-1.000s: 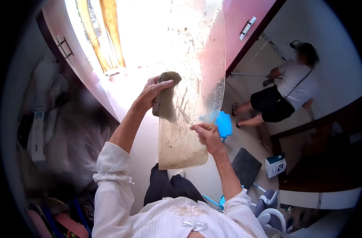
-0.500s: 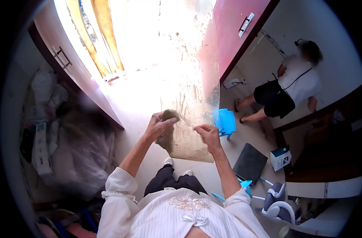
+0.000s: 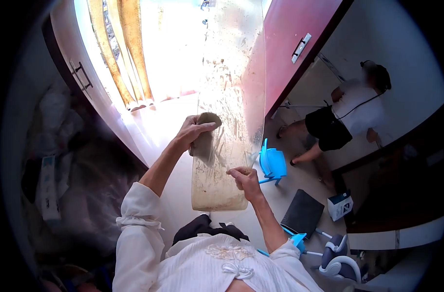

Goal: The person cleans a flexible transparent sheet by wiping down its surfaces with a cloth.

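Observation:
A long clear sheet (image 3: 222,192), smeared with brown stains, stretches from near my body up toward the bright doorway. At its left side my left hand (image 3: 189,131) is closed on a thin, limp, olive-brown piece (image 3: 210,118) that looks like cloth. Its rounded top sticks out above my thumb, and a greyish part hangs below over the sheet. Lower and to the right, my right hand (image 3: 245,181) is pinched shut in front of the sheet, thumb against the curled fingers. What this pinch holds is too small to make out.
A blue child's chair (image 3: 275,163) stands right of the sheet. Another person (image 3: 353,109) is at the far right. A dark flat board (image 3: 303,210) and a small box (image 3: 339,205) lie on the floor. Plastic-wrapped goods (image 3: 93,194) fill the left; yellow curtains (image 3: 132,48) hang at the doorway.
My left hand has risen with the olive-brown piece; my right hand has shifted left and slightly down. The sheet's lower edge sits lower and more level. The other person has moved slightly left.

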